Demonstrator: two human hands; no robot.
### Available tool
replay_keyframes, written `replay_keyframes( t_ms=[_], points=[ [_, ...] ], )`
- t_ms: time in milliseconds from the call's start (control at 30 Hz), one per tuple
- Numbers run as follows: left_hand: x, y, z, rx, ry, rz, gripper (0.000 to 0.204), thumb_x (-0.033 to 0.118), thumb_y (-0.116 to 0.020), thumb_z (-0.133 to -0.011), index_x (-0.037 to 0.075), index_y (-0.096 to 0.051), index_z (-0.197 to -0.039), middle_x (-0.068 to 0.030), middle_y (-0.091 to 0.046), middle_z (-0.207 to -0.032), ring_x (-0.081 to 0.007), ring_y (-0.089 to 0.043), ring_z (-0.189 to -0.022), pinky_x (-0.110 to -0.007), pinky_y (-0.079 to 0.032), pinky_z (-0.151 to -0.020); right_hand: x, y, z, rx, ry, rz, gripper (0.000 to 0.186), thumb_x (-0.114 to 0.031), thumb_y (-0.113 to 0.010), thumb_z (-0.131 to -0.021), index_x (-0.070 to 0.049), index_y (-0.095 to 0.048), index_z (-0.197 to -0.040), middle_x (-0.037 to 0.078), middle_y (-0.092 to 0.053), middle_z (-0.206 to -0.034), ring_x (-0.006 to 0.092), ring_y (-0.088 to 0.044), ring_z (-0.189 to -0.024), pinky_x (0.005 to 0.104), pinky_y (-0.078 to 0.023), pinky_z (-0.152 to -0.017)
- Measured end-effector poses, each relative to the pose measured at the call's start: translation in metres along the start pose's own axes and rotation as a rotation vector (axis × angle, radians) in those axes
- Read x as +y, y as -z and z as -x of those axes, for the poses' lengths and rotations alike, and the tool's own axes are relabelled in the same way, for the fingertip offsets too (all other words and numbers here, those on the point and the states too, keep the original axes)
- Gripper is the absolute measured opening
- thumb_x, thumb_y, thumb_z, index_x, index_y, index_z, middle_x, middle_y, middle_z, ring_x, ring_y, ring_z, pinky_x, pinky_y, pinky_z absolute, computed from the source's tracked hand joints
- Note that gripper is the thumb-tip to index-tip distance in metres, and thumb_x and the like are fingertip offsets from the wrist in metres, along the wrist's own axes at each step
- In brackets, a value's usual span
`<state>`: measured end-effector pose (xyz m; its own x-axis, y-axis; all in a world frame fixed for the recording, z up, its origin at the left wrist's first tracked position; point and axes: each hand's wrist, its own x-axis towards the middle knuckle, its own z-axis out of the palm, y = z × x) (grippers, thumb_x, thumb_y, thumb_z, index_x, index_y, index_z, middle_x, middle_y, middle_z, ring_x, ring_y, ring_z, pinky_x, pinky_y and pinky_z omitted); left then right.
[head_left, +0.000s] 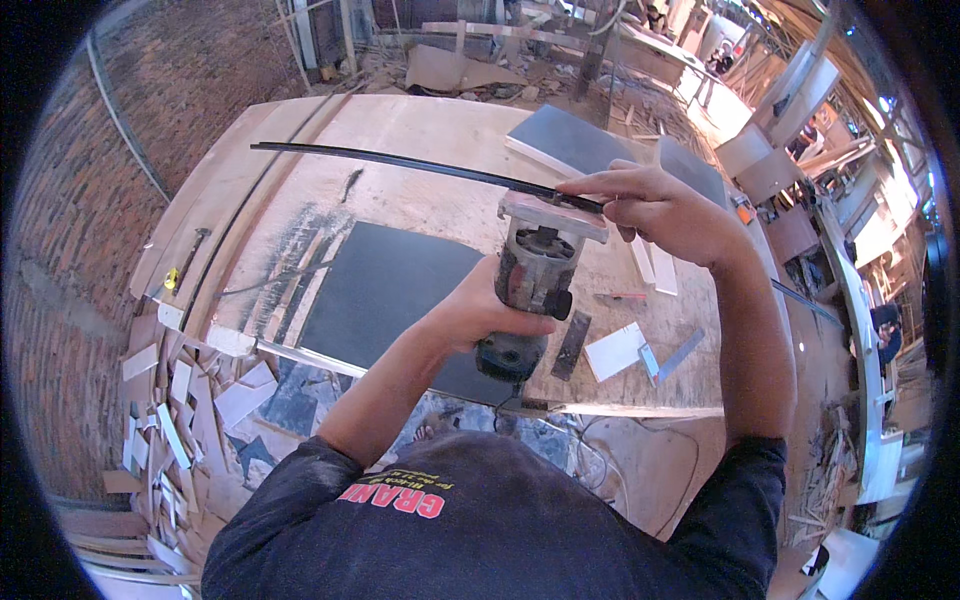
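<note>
My left hand point(468, 308) is wrapped round the body of a trim router point(540, 275), which is tipped so its flat base plate point(555, 215) faces away from me. Against that base lies a long, thin black strip point(400, 161), stretching left across the pale plywood worktop point(420, 200). My right hand point(665, 205) pinches the strip's right end beside the base, its index finger lying along the top. The router bit is hidden from view. Below and left of the strip, a dark grey panel point(385, 285) rests on the plywood.
More dark-faced panels point(575, 140) lie at the back right. Near the router are a white offcut point(612, 352), a try square point(682, 355) and a dark flat bar point(571, 345). A hammer point(196, 250) lies left. Offcuts point(185, 410) cover the floor. People stand far right.
</note>
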<state>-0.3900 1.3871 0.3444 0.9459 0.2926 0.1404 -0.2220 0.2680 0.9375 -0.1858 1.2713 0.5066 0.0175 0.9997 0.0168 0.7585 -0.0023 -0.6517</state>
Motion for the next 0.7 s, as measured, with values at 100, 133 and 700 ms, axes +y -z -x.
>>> replay_keyframes(
  t_ms=[100, 133, 700],
  points=[
    [0.012, 0.0, 0.01, -0.003, -0.035, 0.027, 0.06, 0.006, -0.091, -0.064, 0.0, -0.062, -0.116, -0.0122, -0.075, -0.096, -0.0232, -0.075, -0.087, -0.038, -0.059, -0.084, -0.022, 0.004, -0.003, 0.003, 0.003, 0.009, 0.036, -0.006, -0.061, -0.095, -0.005, -0.071, -0.13, 0.003, -0.066, -0.096, 0.0109, -0.061, -0.079, 0.0261, -0.049, -0.066],
    [0.015, 0.0, 0.012, 0.0, -0.039, 0.027, 0.06, 0.006, -0.091, -0.064, 0.0, -0.062, -0.117, -0.0124, -0.074, -0.096, -0.0237, -0.075, -0.088, -0.038, -0.059, -0.084, -0.028, 0.005, -0.003, 0.001, -0.012, 0.0, 0.035, -0.005, -0.062, -0.095, -0.003, -0.071, -0.128, 0.003, -0.068, -0.096, 0.0103, -0.063, -0.078, 0.0258, -0.05, -0.064],
    [-0.006, 0.028, 0.015, 0.047, -0.014, 0.225, 0.07, 0.012, -0.093, -0.064, 0.0, -0.06, -0.124, -0.0137, -0.072, -0.106, -0.0285, -0.074, -0.095, -0.044, -0.06, -0.087, 0.158, -0.033, -0.007, 0.524, -0.193, 0.165, 0.027, -0.014, -0.065, -0.097, 0.0, -0.073, -0.119, 0.008, -0.071, -0.084, 0.0156, -0.064, -0.075, 0.0329, -0.053, -0.071]
  ],
)
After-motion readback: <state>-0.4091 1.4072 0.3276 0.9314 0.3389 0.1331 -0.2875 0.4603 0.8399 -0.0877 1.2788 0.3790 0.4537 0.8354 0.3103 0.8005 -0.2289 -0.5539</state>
